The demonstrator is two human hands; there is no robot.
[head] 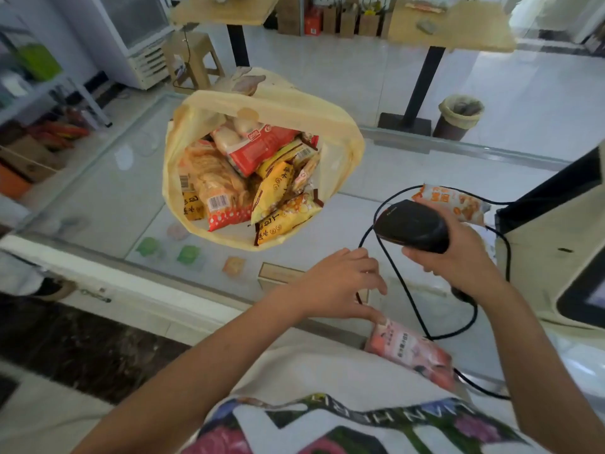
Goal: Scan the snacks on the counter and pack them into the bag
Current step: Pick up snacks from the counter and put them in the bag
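Over glass counter (409, 165) — right hand (465, 253) grips rounded scanner (412, 224), left hand (340, 283) touches glossy packet (412, 352)

bag (343, 126): thin plastic | counter (425, 168): glossy glass | scanner (412, 226): matt plastic

The room is bright with soft daylight. The far floor (523, 80) looks washed out and white. The glass counter (108, 178) shines a little. Shadows are faint. Straight lines bend near the edges, and everything looks a bit blurry.
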